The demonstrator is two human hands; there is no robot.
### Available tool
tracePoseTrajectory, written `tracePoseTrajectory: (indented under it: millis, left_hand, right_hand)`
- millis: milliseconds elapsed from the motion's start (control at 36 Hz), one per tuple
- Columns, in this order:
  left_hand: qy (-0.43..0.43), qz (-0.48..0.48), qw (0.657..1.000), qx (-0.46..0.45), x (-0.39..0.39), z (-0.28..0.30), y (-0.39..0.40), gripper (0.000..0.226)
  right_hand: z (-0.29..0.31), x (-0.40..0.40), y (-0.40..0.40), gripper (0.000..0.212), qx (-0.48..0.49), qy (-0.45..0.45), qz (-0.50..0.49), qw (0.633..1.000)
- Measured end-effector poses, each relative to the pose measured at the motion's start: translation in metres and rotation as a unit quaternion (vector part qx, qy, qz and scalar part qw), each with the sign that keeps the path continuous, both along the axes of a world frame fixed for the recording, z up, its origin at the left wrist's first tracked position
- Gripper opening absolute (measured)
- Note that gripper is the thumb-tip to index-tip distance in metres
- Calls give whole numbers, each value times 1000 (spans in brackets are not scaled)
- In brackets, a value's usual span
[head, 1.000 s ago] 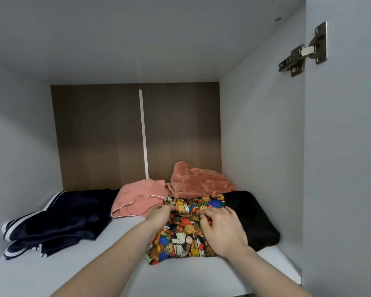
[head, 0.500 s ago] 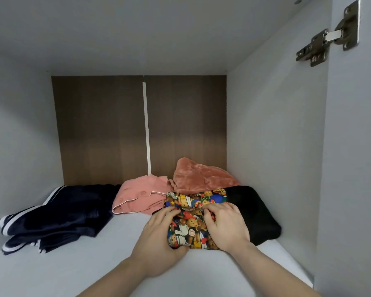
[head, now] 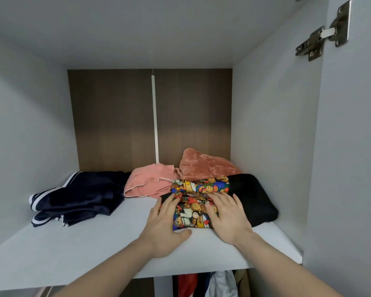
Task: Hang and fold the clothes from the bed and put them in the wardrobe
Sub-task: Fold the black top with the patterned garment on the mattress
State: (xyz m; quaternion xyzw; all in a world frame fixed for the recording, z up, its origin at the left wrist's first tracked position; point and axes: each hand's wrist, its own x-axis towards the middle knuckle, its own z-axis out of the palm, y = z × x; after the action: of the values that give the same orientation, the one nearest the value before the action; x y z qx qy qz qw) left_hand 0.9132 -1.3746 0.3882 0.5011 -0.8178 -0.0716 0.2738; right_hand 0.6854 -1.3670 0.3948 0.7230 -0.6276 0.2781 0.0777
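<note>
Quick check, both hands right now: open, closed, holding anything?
Left hand: open, fingers straight, pressing the left edge of the teddy-bear print garment.
Right hand: open, fingers flat on top of the same garment, pressing it down.

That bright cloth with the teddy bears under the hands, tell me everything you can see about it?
The teddy bear cloth is a folded, thin-looking printed fabric, crowded with cartoon bears in red, blue, yellow and green. It lies flat as a small bundle on the white shelf, at the right, on top of a black garment and in front of the pink and rust ones. The left hand touches its left edge; the right hand lies flat on it.
</note>
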Motion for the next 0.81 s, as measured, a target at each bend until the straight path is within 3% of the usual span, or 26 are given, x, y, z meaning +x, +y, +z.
tracePoseTrajectory:
  millis: [111,278,500,806]
  left_hand:
    - [-43,5,998,44,4,-2,12,96]
    - [-68,5,995,71,5,-2,18,96]
    - [-84,14,992,97,5,5,28,92]
    - [-157,72,976,129,13,5,65,83]
  right_hand:
    - [-3,0,9,91,31,-5,-1,999]
    - [-2,4,27,68,68,-6,-10,998]
    - [-4,7,43,81,118,-6,-15,993]
    - [1,36,60,80,175,-17,-89,980]
